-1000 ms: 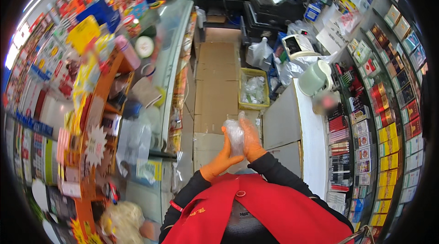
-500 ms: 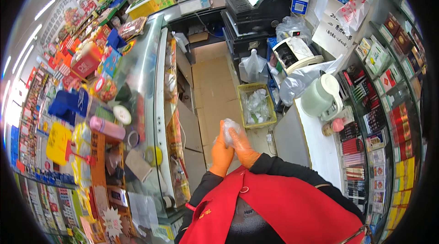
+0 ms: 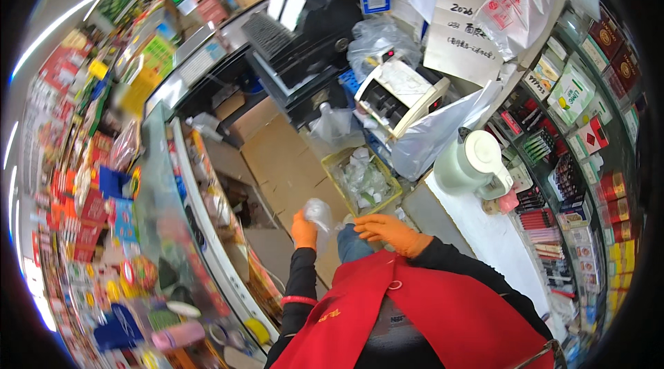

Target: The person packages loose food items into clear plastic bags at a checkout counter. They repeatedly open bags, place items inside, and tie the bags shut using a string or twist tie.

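Observation:
My left hand (image 3: 303, 232), in an orange glove, is closed around a crumpled piece of clear plastic (image 3: 318, 212) that bulges above the fingers. To its right is my right hand (image 3: 393, 233), also gloved in orange, with fingers stretched toward the left and apart from the plastic. No object shows in the right hand, though its palm side is hidden. Beyond both hands a yellow basket (image 3: 392, 197) stands on the floor, holding crumpled clear plastic.
A glass display counter (image 3: 173, 217) runs along the left. To the right, a pale green jug (image 3: 456, 165) stands on a white counter (image 3: 481, 244), near a white counting machine (image 3: 401, 89). Brown cardboard (image 3: 294, 161) covers the aisle floor; stocked shelves line the far right.
My hands, pressed together around the plastic before, have parted. The left keeps the plastic and the right has moved away to the right. The whole view has turned toward the right.

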### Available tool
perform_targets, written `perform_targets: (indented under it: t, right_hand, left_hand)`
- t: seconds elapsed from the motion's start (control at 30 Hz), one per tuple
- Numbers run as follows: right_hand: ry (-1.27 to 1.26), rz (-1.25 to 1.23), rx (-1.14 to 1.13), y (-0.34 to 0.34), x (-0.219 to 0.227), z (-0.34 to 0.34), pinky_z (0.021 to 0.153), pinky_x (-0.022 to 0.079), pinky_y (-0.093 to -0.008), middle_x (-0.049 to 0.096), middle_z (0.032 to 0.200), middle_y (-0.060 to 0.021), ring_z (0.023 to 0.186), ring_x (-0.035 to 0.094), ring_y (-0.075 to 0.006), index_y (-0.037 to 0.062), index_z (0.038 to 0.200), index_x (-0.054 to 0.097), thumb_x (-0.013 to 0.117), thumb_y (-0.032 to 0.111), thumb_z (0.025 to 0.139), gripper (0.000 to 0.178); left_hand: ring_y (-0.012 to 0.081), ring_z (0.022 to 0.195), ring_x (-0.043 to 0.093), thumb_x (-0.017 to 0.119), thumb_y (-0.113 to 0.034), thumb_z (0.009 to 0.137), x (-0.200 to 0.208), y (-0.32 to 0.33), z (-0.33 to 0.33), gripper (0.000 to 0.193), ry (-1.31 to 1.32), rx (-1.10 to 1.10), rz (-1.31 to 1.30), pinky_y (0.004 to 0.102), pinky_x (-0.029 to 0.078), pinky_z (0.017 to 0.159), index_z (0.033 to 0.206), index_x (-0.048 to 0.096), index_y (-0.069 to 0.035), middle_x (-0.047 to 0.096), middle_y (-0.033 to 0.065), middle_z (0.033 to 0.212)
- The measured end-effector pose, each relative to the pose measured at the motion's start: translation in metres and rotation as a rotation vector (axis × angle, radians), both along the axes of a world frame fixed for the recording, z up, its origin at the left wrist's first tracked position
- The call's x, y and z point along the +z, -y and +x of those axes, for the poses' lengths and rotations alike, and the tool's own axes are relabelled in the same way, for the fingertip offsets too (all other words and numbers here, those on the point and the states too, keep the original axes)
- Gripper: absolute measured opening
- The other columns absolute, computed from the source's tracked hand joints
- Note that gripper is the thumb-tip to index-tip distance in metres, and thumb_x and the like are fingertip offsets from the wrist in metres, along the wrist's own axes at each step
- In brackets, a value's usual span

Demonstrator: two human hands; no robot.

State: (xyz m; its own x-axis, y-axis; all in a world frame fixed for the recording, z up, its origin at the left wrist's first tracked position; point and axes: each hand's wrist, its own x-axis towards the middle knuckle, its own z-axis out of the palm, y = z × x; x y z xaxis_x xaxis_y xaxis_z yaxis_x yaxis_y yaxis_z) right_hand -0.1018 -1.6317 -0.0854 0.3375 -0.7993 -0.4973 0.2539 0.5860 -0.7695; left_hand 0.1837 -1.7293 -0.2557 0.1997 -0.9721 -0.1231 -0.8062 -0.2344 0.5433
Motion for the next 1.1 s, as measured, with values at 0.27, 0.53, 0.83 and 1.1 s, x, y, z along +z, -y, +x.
perform_targets:
  t: [0.27,0.53,0.83,1.1]
  right_hand:
    - [-0.095,0.13,-0.666,0.008,-0.013,-0.036,0.093,0.051,-0.029,0.07,0.122,-0.0077,0.108,0.066,-0.0178,0.0037,0.134,0.062,0.052,0.027,0.105,0.038]
    - [-0.07,0.309,-1.107,-0.018,0.011,0.017,0.097,0.051,-0.0318,0.068,0.124,-0.0085,0.111,0.065,-0.0183,0.0055,0.133,0.063,0.052,0.027,0.106,0.037]
    - [0.516,-0.386,-1.654,-0.099,0.016,0.049,0.11,0.045,-0.0406,0.054,0.147,-0.0125,0.128,0.058,-0.025,0.0015,0.15,0.045,0.042,0.051,0.107,0.066]
    - [0.561,-0.835,-1.957,-0.246,0.034,0.104,0.118,0.037,-0.0447,0.045,0.155,-0.0135,0.138,0.049,-0.028,0.0027,0.154,0.037,0.043,0.06,0.103,0.077]
  left_hand:
    - [0.0282,0.131,0.054,0.058,-0.001,0.079,-0.029,0.16,-0.128,0.067,0.19,-1.215,-0.331,0.059,0.019,0.121,0.14,0.059,-0.029,0.067,0.0062,0.125]
    - [0.0368,0.152,0.024,0.063,-0.01,0.085,-0.108,0.254,-0.156,0.084,0.673,-1.703,-0.244,0.0579,0.017,0.121,0.16,0.029,-0.028,0.033,0.0102,0.164]
    - [0.0348,0.144,0.041,0.064,-0.039,0.088,-0.1,0.194,-0.176,0.066,0.79,-1.558,0.156,0.0532,0.027,0.117,0.149,0.05,-0.02,0.046,0.0153,0.155]
    - [0.0378,0.116,0.063,0.058,-0.038,0.091,-0.066,0.019,-0.228,0.051,0.472,-2.313,0.242,0.0468,0.049,0.099,0.134,0.063,-0.011,0.068,0.0202,0.124]
